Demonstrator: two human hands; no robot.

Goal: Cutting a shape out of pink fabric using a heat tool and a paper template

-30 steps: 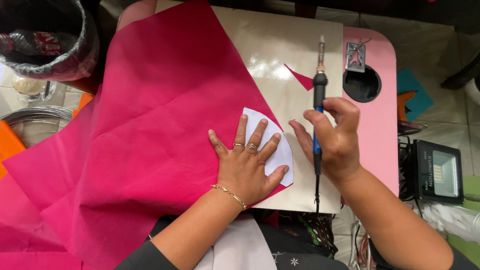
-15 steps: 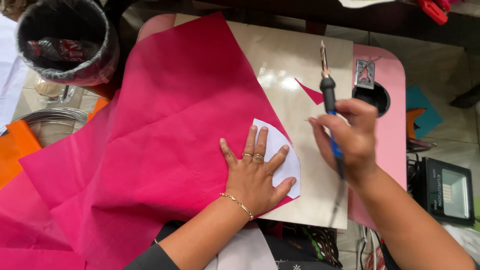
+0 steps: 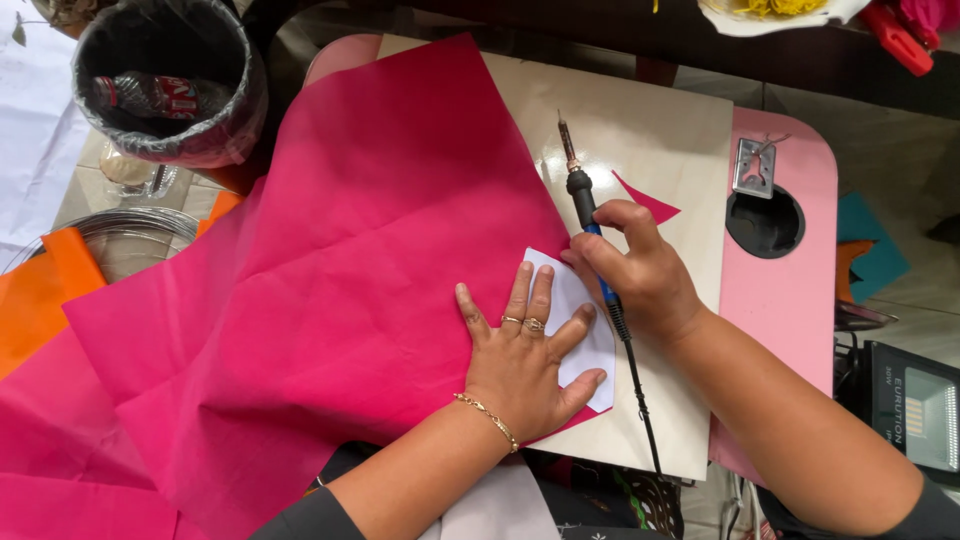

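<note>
My left hand (image 3: 520, 360) lies flat, fingers spread, on a white paper template (image 3: 575, 300) that rests on a large sheet of pink fabric (image 3: 330, 290). My right hand (image 3: 640, 270) grips a soldering iron (image 3: 583, 200) with a blue and black handle, its metal tip pointing away from me over the cream board (image 3: 660, 130). The iron's handle sits just right of the template's upper edge. Its black cord runs back toward me along the board. A small pink fabric scrap (image 3: 648, 200) lies beside my right hand.
A pink table (image 3: 790, 290) carries the board, with a round black hole (image 3: 765, 222) and a metal clip (image 3: 753, 165). A black-lined bin (image 3: 165, 85) holding a bottle stands at top left. Orange fabric (image 3: 40, 300) and a wire coil lie left. A small black device (image 3: 915, 400) sits right.
My right hand has brought the soldering iron left and closer to the template's edge. My left hand stays pressed on the template. The view has shifted slightly.
</note>
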